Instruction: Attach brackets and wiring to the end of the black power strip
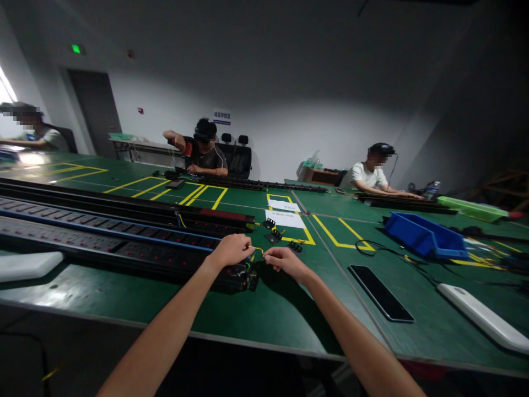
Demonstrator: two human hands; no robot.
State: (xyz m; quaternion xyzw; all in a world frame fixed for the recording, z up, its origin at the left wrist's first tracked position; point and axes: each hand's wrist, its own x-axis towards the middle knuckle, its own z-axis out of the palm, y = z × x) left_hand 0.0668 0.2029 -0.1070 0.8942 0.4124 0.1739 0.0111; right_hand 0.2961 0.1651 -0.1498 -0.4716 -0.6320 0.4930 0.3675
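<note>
The left hand (231, 249) and the right hand (284, 258) each pinch a yellow wire (258, 249). It sticks out of the end of a long black power strip (124, 245) near the front edge of the green table (268, 314). A phone (380, 292) lies nearby.

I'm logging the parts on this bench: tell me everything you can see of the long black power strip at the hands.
The long black power strip lies flat on the green table, running from the far left to its end at the hands. It looks rigid, with a row of sockets and small red marks. A blue wire runs along its far edge. The left hand and right hand pinch a yellow wire at that end.
</note>
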